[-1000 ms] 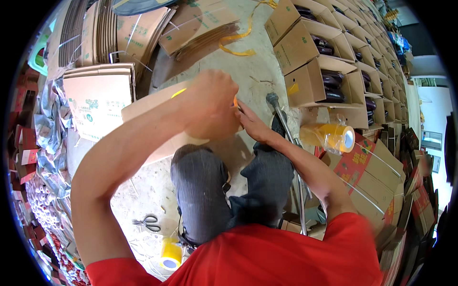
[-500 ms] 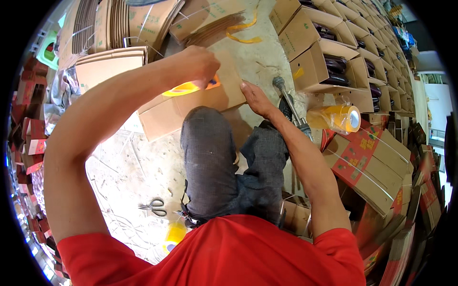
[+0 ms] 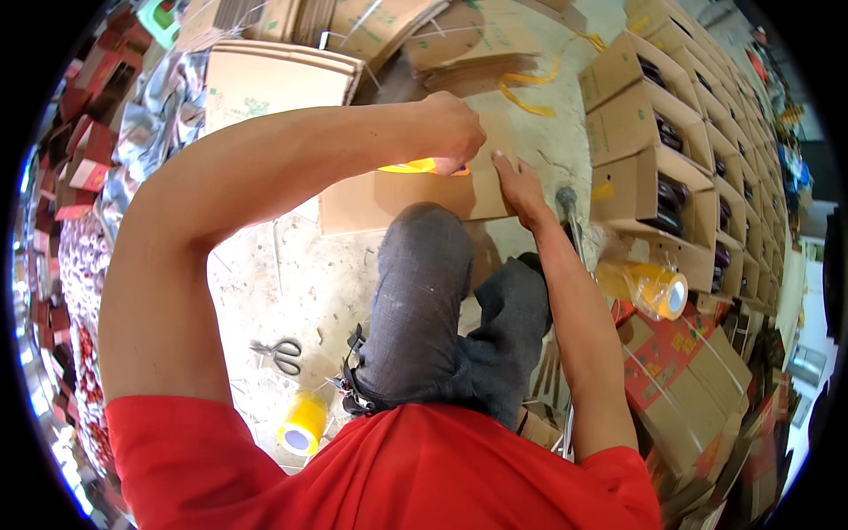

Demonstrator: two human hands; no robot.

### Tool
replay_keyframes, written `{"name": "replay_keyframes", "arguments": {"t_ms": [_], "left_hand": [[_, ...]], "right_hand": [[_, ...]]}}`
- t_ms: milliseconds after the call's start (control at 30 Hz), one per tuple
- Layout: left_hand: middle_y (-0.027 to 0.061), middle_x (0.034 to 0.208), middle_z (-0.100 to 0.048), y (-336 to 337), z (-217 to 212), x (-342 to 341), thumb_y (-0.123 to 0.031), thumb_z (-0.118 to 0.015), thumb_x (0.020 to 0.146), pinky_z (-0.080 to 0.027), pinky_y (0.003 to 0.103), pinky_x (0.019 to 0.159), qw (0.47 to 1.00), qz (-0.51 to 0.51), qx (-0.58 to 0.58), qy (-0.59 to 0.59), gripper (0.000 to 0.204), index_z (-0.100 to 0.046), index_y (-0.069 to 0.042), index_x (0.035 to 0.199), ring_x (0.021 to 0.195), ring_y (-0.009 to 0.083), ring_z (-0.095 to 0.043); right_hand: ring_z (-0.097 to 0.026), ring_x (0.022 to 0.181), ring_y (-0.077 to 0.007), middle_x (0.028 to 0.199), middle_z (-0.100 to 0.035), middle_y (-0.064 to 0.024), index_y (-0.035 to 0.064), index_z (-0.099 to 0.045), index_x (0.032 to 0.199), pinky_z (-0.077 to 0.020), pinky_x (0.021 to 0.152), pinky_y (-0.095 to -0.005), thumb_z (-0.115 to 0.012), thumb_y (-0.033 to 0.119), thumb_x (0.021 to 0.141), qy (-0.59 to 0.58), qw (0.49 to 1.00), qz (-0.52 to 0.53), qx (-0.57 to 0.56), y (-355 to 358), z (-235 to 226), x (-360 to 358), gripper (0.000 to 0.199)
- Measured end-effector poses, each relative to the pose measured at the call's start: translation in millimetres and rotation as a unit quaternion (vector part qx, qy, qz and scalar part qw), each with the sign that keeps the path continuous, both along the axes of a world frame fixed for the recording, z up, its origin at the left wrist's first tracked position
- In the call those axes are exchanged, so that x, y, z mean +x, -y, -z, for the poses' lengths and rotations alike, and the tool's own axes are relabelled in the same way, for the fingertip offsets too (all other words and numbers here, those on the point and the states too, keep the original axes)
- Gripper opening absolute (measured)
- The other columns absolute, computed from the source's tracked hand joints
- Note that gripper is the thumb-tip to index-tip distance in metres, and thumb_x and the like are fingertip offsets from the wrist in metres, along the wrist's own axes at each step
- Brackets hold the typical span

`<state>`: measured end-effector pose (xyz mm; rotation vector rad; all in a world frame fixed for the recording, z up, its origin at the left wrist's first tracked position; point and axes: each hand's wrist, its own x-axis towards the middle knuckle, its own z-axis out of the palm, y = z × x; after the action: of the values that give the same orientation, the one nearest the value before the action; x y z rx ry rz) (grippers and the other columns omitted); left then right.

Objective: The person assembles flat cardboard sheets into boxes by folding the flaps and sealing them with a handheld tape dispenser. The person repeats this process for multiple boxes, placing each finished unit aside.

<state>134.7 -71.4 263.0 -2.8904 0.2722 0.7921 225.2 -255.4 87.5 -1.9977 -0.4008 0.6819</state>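
Observation:
A brown cardboard box (image 3: 358, 201) lies in front of my bent knees, its near side facing me. My left hand (image 3: 455, 128) is closed over its top on a yellow and orange tape dispenser (image 3: 411, 166), mostly hidden under the hand. My right hand (image 3: 521, 187) grips the box's right edge, the thumb on the near side and the fingers along the edge. Some of those fingertips are hard to make out.
Open cartons of eggplants (image 3: 671, 205) stand in rows at right. A wrapped yellow tape roll (image 3: 649, 290) rests on flat cartons (image 3: 685, 371). Scissors (image 3: 281, 355) and another tape roll (image 3: 303, 424) lie left of my legs. Flattened cardboard (image 3: 274, 84) is stacked ahead.
The view has swung, so most of the scene sits farther right. My left hand has come slightly nearer the box's right edge. My right hand stays at that edge.

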Motion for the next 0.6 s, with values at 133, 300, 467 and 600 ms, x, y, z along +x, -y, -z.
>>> {"name": "replay_keyframes", "arguments": {"t_ms": [133, 300, 467, 600], "left_hand": [[0.0054, 0.100, -0.077, -41.4, 7.9, -53.4, -0.025, -0.082, 0.070, -0.059, 0.040, 0.081, 0.998, -0.001, 0.028, -0.050, 0.034, -0.077, -0.015, 0.103, 0.101, 0.0293, -0.073], [0.0044, 0.089, -0.075, -115.3, 10.5, -156.1, -0.020, -0.064, 0.085, -0.056, 0.043, 0.074, 0.995, -0.049, 0.074, -0.041, 0.031, -0.076, -0.034, 0.109, 0.090, 0.0308, -0.072], [0.0099, 0.084, -0.074, -152.1, 1.5, -202.0, -0.030, -0.064, 0.089, -0.055, 0.046, 0.069, 0.992, -0.082, -0.092, 0.021, 0.046, -0.064, -0.034, 0.135, 0.080, 0.0358, -0.071], [0.0122, 0.085, -0.074, -165.8, 30.4, -226.2, -0.034, -0.068, 0.089, -0.055, 0.047, 0.067, 0.984, -0.121, -0.110, 0.068, 0.063, -0.052, -0.034, 0.151, 0.076, 0.0345, -0.071]], "right_hand": [[-0.067, 0.093, -0.0236, 0.102, -0.073, -0.0166, -0.0031, -0.072, 0.112, -0.0512, 0.085, -0.0363, -0.066, 0.050, 0.095, -0.048, 0.999, -0.006, 0.000, 2.1, 0.3, 2.0, 0.056], [-0.065, 0.101, -0.0194, 0.115, -0.071, -0.0132, -0.0064, -0.065, 0.128, -0.0504, 0.089, -0.0324, -0.064, 0.055, 0.098, -0.076, 0.997, -0.011, -0.015, 5.0, -15.0, 3.5, 0.069], [-0.066, 0.105, -0.0218, 0.118, -0.072, -0.0155, -0.0056, -0.067, 0.128, -0.0499, 0.093, -0.0340, -0.065, 0.051, 0.099, -0.074, 0.997, -0.003, -0.029, -9.3, -22.5, 2.0, 0.063], [-0.064, 0.107, -0.0217, 0.119, -0.071, -0.0141, -0.0048, -0.066, 0.130, -0.0493, 0.094, -0.0352, -0.064, 0.051, 0.100, -0.061, 0.998, -0.021, -0.011, -5.1, -18.7, 11.3, 0.064]]}}
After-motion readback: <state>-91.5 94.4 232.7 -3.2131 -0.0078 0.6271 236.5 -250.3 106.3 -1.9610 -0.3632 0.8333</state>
